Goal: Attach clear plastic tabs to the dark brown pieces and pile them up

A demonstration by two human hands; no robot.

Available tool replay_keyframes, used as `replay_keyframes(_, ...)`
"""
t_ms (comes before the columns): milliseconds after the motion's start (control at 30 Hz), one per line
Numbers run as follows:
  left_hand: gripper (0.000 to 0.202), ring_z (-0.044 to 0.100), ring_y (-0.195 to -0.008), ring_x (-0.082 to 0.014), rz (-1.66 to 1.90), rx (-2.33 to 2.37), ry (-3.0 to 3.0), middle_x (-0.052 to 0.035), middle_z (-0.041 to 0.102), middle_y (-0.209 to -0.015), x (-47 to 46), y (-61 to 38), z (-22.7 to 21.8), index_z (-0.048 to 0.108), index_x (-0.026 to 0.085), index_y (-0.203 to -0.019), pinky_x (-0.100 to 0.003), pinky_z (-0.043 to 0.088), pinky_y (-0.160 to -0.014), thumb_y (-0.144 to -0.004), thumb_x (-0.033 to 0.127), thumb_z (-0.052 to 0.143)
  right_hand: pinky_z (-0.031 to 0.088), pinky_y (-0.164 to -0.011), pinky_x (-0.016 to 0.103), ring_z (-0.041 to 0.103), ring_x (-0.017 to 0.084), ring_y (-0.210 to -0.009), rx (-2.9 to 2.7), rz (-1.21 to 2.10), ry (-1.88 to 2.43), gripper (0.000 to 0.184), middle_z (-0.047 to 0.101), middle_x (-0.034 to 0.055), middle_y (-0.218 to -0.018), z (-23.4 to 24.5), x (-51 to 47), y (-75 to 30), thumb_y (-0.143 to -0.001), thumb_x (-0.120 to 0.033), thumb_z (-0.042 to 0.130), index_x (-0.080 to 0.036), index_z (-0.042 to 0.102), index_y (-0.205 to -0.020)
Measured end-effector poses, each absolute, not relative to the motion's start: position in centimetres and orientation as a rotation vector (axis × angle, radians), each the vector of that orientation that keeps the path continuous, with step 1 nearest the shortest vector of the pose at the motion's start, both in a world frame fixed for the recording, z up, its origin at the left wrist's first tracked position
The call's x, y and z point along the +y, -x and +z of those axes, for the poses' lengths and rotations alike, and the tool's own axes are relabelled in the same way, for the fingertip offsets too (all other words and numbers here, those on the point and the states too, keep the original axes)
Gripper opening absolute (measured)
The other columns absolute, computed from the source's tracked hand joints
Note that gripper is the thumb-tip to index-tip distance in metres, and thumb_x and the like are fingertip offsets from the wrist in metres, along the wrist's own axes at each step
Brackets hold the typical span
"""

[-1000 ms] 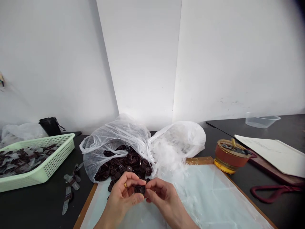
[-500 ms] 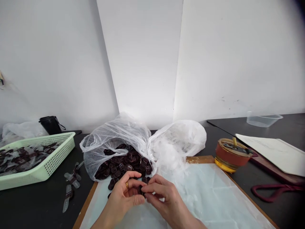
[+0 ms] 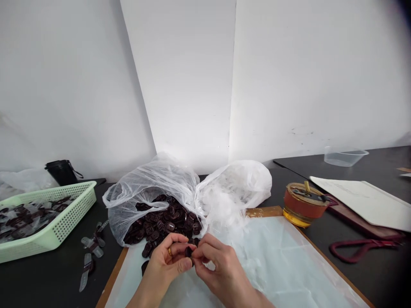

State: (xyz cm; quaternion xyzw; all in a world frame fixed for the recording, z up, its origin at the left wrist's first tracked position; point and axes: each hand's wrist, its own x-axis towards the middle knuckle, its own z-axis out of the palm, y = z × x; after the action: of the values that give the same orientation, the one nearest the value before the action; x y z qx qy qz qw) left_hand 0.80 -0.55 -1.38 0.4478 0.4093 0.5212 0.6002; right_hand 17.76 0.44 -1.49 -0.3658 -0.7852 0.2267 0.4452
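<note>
My left hand (image 3: pixel 163 266), with a ring on one finger, pinches a small dark brown plastic piece (image 3: pixel 188 251) between thumb and fingers. At the right edge of the same piece, the thumb and fingertips of my right hand (image 3: pixel 221 267) are pressed together on it; whether they also hold something thin and clear is hidden. Just beyond both hands, a heap of similar glossy dark pieces (image 3: pixel 171 220) spills from a clear plastic bag (image 3: pixel 128 188). To its right, a second bag (image 3: pixel 253 179) holds a mass of clear, whitish bits.
A pale green basket (image 3: pixel 75 207) full of dark pieces with clear strips stands left, several such pieces (image 3: pixel 91 247) beside it. On the right are a round amber tape dispenser (image 3: pixel 303 204), dark red scissors (image 3: pixel 353 248), a notebook (image 3: pixel 362 201) and a clear tub (image 3: pixel 343 157). A pale sheet (image 3: pixel 289 265) covers the board.
The view has shifted slightly, so the surroundings sit a little further left. The dark piece has turned between my fingertips and shows more; both hands stay together at the same place.
</note>
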Motion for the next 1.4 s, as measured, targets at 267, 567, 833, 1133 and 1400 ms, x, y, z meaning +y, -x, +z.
replay_keyframes(267, 0.035, 0.067, -0.08, -0.0189, 1.161, 0.921, -1.096, -0.0049, 0.077, -0.083, -0.3, -0.6, -1.7, 0.069, 0.018, -0.086, -0.026, 0.045, -0.072, -0.061, 0.031, 0.089, 0.045, -0.054, 0.021, 0.056, 0.012, -0.057, -1.997, 0.448, 0.949, 0.019, 0.057, 0.0009, -0.069, -0.9, 0.3, -17.5, -0.07, -0.002, 0.052, -0.019, 0.057, -0.066)
replay_keyframes(567, 0.029, 0.062, -0.076, -0.0172, 1.028, 0.973, -1.12, -0.0032, 0.074, -0.08, -0.6, -0.3, -0.2, 0.075, 0.018, -0.09, -0.025, 0.042, -0.071, -0.067, 0.032, 0.085, 0.046, -0.054, 0.023, 0.056, 0.012, -0.057, -1.961, 0.446, 0.938, 0.014, 0.058, 0.0012, -0.072, -0.1, 0.0, -18.0, -0.072, -0.006, 0.053, -0.02, 0.054, -0.068)
replay_keyframes(833, 0.033, 0.061, -0.075, -0.0195, 0.974, 0.97, -1.108, -0.0042, 0.073, -0.077, -0.6, 0.2, -0.3, 0.077, 0.018, -0.094, -0.028, 0.041, -0.07, -0.068, 0.038, 0.083, 0.044, -0.053, 0.023, 0.054, 0.012, -0.06, -1.855, 0.67, 0.92, 0.015, 0.058, 0.0013, -0.076, -0.2, 0.1, -18.0, -0.077, -0.007, 0.051, -0.021, 0.051, -0.071)
replay_keyframes(1133, 0.031, 0.055, -0.065, -0.0152, 0.971, 1.005, -1.076, -0.0026, 0.073, -0.072, -0.6, 0.5, 0.6, 0.079, 0.018, -0.088, -0.026, 0.039, -0.066, -0.064, 0.037, 0.085, 0.043, -0.055, 0.022, 0.059, 0.011, -0.061, -1.774, 1.006, 0.942, 0.014, 0.064, -0.002, -0.075, -0.2, 0.1, -18.1, -0.084, -0.007, 0.048, -0.021, 0.05, -0.082)
replay_keyframes(1400, 0.033, 0.054, -0.07, -0.0145, 1.025, 1.03, -0.981, -0.002, 0.071, -0.079, -0.5, 0.3, -0.1, 0.079, 0.019, -0.091, -0.025, 0.039, -0.067, -0.064, 0.037, 0.086, 0.049, -0.056, 0.025, 0.06, 0.012, -0.058, -1.494, 1.337, 0.845, 0.005, 0.063, -0.0013, -0.076, -0.1, 0.5, -18.0, -0.091, -0.025, 0.054, -0.02, 0.055, -0.093)
